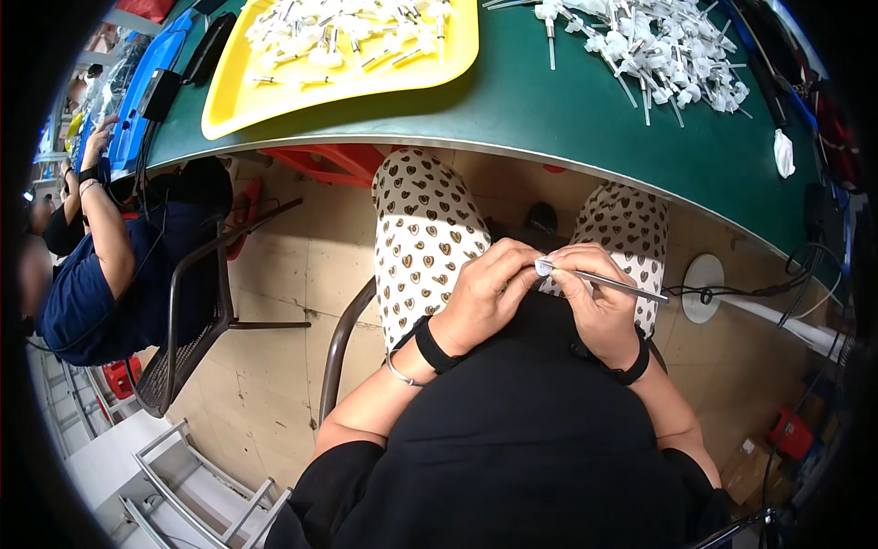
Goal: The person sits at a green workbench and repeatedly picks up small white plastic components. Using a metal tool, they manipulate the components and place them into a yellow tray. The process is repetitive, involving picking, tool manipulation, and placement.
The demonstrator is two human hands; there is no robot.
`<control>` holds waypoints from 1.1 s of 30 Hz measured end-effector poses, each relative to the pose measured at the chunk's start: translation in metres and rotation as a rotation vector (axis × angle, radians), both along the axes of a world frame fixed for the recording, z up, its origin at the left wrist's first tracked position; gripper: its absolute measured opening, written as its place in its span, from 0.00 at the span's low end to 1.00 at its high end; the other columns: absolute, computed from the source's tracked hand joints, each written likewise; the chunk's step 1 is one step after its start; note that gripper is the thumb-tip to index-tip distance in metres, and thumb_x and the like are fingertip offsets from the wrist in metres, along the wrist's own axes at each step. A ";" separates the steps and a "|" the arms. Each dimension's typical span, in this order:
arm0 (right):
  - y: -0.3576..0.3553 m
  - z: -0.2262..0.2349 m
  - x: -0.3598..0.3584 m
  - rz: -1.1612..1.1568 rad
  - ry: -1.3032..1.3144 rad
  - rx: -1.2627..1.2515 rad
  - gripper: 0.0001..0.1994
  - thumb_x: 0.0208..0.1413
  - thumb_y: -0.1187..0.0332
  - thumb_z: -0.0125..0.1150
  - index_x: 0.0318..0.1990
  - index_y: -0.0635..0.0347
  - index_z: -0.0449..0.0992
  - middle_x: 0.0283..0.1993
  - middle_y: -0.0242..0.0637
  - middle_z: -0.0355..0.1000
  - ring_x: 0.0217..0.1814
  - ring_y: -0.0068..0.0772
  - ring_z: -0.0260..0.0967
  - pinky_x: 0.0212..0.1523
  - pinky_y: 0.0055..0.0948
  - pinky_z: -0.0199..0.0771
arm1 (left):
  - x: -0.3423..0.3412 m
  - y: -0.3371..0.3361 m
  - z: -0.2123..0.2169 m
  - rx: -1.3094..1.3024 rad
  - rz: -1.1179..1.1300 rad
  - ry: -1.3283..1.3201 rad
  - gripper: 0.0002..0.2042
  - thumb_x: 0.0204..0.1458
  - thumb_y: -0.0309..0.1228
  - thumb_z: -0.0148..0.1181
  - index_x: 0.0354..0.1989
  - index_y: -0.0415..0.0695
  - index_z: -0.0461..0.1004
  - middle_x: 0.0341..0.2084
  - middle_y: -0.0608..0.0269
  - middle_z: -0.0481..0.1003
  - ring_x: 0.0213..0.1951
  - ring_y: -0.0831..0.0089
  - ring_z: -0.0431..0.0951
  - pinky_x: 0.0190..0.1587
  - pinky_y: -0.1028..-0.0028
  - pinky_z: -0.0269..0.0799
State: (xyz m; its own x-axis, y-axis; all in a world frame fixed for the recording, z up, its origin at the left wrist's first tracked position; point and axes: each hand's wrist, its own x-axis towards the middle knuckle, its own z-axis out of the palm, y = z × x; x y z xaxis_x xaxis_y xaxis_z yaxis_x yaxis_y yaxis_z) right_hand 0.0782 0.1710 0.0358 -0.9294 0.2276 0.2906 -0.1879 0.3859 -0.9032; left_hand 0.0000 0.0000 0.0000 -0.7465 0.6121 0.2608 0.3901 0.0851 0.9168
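Over my lap, both hands meet at a small whitish translucent plastic piece (543, 266). My left hand (489, 295) is closed, pinching this piece between thumb and fingertips. In my right hand (599, 316) lies a thin grey metal tool (631, 289), rod-like, its far end sticking out to the right; whether it is a plain rod or tweezers is not clear. The tool's other end is at the plastic piece, partly hidden by my fingers. On the table, a yellow tray (347, 105) holds many white plastic parts with metal pins (334, 37).
The green table (549, 119) curves ahead, its pale edge beyond my knees. A pile of similar white parts (672, 59) lies at the far right, near a crumpled white scrap (784, 153). Another person (119, 274) sits at the left beside a brown chair (197, 339).
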 end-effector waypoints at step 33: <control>0.006 0.000 0.011 -0.017 0.020 -0.101 0.10 0.58 0.79 0.72 0.45 0.67 0.79 0.44 0.44 0.80 0.45 0.38 0.80 0.46 0.32 0.80 | 0.003 0.002 -0.002 0.113 -0.047 -0.210 0.07 0.61 0.21 0.67 0.46 0.36 0.81 0.42 0.56 0.83 0.41 0.68 0.82 0.42 0.72 0.78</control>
